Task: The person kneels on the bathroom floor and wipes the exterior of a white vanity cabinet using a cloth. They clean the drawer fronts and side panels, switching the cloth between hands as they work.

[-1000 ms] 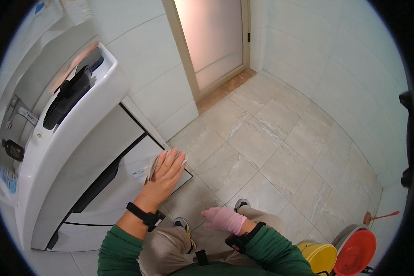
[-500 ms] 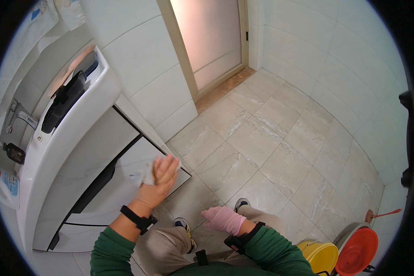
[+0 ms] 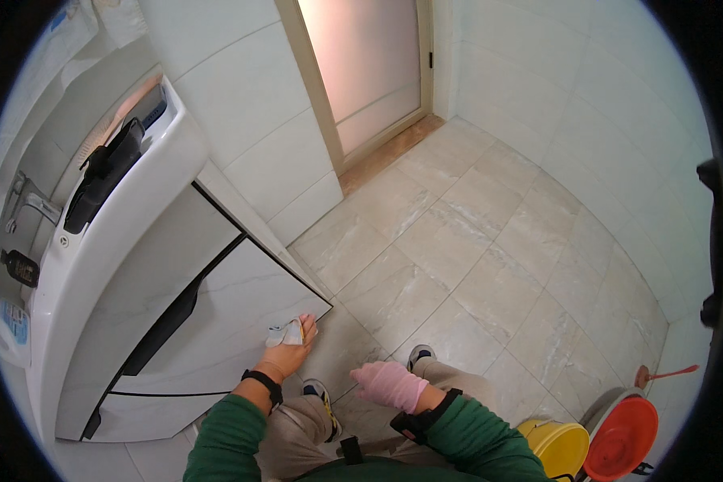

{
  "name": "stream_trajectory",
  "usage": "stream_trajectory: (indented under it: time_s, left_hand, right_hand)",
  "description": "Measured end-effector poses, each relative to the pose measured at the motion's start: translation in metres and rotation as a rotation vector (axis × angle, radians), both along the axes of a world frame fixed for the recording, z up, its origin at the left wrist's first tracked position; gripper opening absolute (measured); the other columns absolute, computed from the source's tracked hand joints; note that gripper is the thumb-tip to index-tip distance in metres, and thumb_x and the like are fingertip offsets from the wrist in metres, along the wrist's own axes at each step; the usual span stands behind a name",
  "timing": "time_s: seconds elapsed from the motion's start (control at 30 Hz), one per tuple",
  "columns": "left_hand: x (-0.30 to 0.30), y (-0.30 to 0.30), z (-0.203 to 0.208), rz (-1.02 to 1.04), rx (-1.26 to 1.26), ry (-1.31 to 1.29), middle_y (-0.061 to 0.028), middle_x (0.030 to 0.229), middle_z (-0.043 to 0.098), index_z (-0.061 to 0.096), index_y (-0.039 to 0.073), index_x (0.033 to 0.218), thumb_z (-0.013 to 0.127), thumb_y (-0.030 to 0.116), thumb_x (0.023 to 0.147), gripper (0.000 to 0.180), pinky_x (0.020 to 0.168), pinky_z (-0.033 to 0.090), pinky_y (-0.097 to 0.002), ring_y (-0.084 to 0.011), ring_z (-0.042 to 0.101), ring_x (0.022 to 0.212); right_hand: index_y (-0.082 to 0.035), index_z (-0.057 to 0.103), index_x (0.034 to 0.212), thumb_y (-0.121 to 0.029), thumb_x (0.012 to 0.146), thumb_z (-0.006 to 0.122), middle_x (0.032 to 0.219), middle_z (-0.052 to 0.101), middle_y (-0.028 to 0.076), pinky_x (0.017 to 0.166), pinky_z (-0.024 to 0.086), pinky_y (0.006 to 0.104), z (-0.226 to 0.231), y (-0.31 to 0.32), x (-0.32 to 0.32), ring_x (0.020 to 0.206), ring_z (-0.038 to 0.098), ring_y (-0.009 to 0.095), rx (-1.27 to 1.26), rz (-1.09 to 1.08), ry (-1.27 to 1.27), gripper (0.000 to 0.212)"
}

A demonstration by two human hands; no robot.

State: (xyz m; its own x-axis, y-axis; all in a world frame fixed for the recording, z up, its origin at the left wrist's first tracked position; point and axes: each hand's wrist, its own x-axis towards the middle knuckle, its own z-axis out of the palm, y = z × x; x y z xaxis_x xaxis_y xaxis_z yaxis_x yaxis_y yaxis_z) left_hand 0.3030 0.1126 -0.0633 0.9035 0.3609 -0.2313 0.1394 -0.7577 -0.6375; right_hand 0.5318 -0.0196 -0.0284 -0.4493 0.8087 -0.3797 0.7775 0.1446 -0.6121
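My left hand [image 3: 285, 357], bare, presses a crumpled pale cloth [image 3: 281, 332] against the marbled white cabinet front [image 3: 237, 301]. The cloth sits under its fingers near the lower right corner of the panel. My right hand [image 3: 390, 386] wears a pink glove and hovers in front of my body, above the floor and beside my left shoe. Its fingers are curled closed, and the inside of the palm is hidden. Long black handle recesses [image 3: 165, 329] cross the cabinet. Both wrists carry black straps.
Above the cabinet is a white washbasin [image 3: 181, 140] with a tap [image 3: 40, 207], a black holder [image 3: 104, 177] and a dark bottle [image 3: 20, 267]. A yellow bucket [image 3: 558, 448] and red basin [image 3: 622, 438] stand lower right. A frosted door [image 3: 365, 72] stands at the back.
My left hand has moved with the cloth down across the cabinet front, toward its lower right corner and closer to me. The gloved right hand has hardly moved.
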Motion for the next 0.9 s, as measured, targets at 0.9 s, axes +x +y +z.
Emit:
stream_trajectory:
  time_s: [0.9]
  left_hand:
    - [0.026,0.02,0.104,-0.071,-0.026,-0.361,-0.0073,0.142,0.046,0.062,0.009,0.12,0.054,0.022,0.085,0.039,0.115,0.023,-0.0504,-0.0302,0.035,0.137]
  right_hand:
    - [-0.004,0.066,0.096,-0.032,0.084,0.064,0.099,0.068,0.017,0.082,0.052,0.0436,0.0,0.003,-0.003,0.098,0.064,0.035,-0.02,0.03,-0.062,0.03]
